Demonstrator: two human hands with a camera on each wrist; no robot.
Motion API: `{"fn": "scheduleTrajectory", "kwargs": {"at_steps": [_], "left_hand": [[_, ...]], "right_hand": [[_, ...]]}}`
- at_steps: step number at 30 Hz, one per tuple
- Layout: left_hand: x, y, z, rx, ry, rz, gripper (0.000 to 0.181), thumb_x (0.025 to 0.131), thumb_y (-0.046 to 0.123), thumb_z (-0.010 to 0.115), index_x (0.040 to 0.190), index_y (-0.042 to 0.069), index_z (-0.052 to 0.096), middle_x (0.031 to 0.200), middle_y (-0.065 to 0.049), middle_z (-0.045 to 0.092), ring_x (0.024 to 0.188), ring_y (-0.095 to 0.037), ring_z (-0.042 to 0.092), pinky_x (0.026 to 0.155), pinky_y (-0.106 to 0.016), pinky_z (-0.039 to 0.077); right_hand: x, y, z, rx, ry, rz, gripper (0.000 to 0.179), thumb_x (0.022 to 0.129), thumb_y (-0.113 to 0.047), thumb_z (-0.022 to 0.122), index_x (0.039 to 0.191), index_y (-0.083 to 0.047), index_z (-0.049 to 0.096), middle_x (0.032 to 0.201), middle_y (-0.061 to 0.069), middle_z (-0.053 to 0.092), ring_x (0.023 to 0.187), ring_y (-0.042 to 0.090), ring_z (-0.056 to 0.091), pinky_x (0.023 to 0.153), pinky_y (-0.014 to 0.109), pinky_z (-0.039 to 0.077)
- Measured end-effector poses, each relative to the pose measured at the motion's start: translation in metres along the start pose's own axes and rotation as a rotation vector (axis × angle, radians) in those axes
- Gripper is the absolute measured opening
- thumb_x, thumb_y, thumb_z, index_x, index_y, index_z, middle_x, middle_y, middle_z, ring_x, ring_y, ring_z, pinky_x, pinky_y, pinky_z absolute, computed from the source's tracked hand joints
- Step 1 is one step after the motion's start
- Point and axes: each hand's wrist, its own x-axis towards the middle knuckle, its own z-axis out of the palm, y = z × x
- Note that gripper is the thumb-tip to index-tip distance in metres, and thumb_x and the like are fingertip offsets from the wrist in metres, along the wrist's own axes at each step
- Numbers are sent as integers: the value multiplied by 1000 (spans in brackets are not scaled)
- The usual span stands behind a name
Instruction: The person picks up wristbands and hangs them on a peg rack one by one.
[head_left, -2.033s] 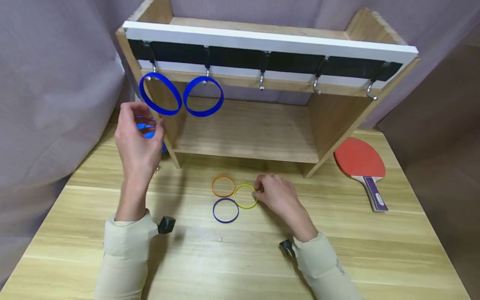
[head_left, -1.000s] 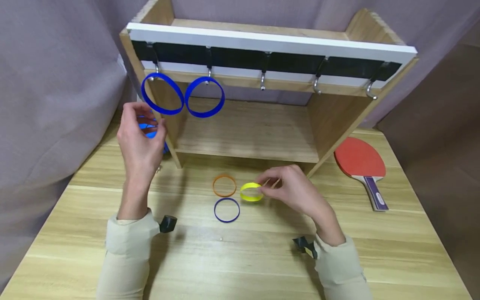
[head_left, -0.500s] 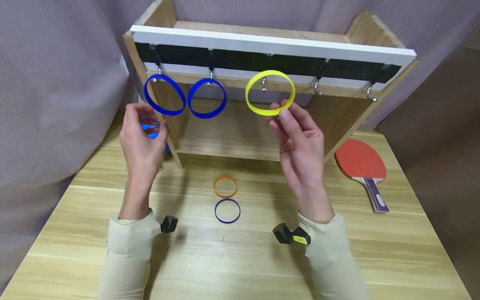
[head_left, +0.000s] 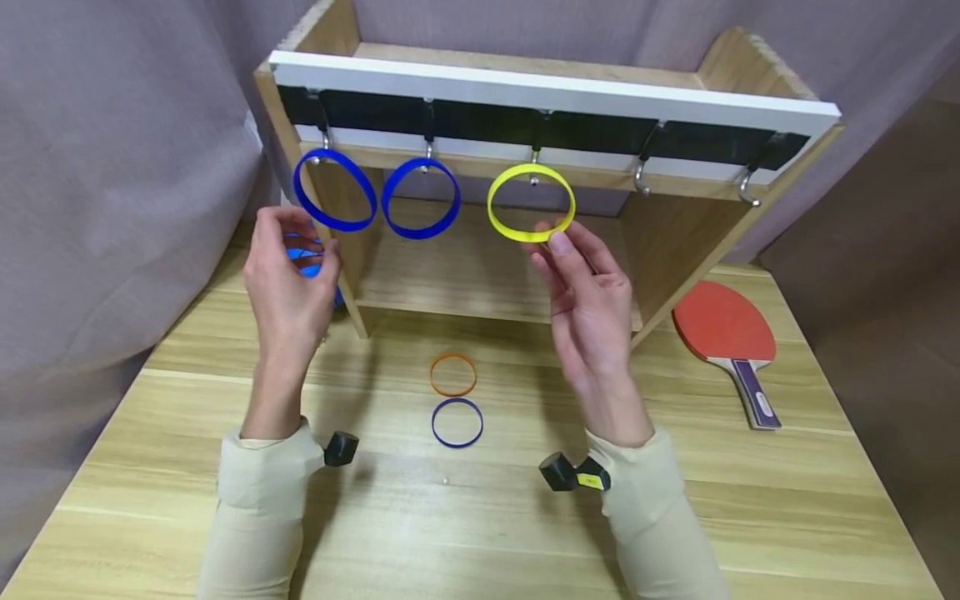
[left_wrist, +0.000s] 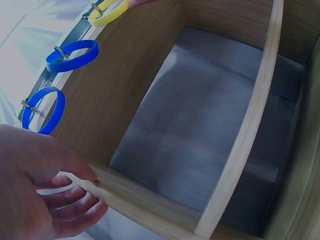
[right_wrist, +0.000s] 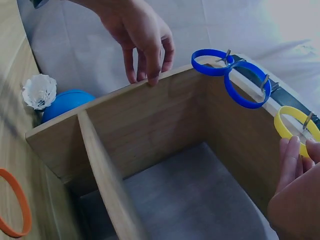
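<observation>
My right hand [head_left: 592,308] pinches the lower rim of a yellow silicone wristband [head_left: 491,204] between thumb and fingers. The band is raised at the middle metal hook [head_left: 534,157], whose tip shows inside the loop. Two blue wristbands [head_left: 422,233] hang on the two hooks to the left. At the shelf's left side, my left hand [head_left: 288,287] grips the front edge of the wooden side panel [left_wrist: 135,207], thumb on one face and fingers beyond the other. On the table, an orange wristband [head_left: 453,394] lies just behind a dark purple one [head_left: 457,446].
Two further hooks [head_left: 641,179] on the right of the rail carry nothing. A red table tennis paddle [head_left: 727,321] lies right of the shelf. Behind the left panel are a blue rounded object [right_wrist: 67,102] and a white ruffled flower-like piece [right_wrist: 39,91].
My right hand has picked the yellow wristband off the table and raised it to the middle hook, then moved slightly down and left. The left hand keeps its hold on the panel.
</observation>
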Motion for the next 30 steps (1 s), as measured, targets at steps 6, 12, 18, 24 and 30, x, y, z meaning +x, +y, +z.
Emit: {"fn": "scheduleTrajectory", "kwargs": {"at_steps": [6,12,18,24,30], "left_hand": [[0,-1,0,6,5,5,31,86,4,69,113,-1,54,99,-6,58,83,-11,62,69,-26,59],[0,-1,-1,4,-1,-14,31,86,3,69,114,-1,54,99,-6,58,83,-12,62,70,-28,59],[0,-1,0,10,3,5,31,86,2,68,114,-1,54,99,-6,58,84,-12,62,69,-24,58],[0,-1,1,7,2,7,31,86,1,68,114,-1,54,100,-6,58,84,-11,62,69,-26,59],[1,-1,1,-2,9,0,31,86,0,68,113,-1,54,99,-6,58,83,-12,62,68,-24,58]], "right_hand": [[-2,2,-2,-31,3,-7,29,82,8,73,110,11,65,104,27,67,85,32,70,81,32,59],[-4,1,-4,-143,-6,-19,36,85,3,73,118,12,61,110,26,66,91,32,69,81,36,59],[-10,-4,-7,-374,-37,5,43,88,-7,73,127,4,58,124,23,61,107,34,63,81,40,60],[-18,-6,-15,-617,-98,103,40,95,-17,67,127,4,56,118,21,64,100,37,65,73,41,61],[-30,3,-35,-1200,-404,416,24,93,-22,68,109,-4,66,90,13,70,75,26,68,65,41,60]]}}
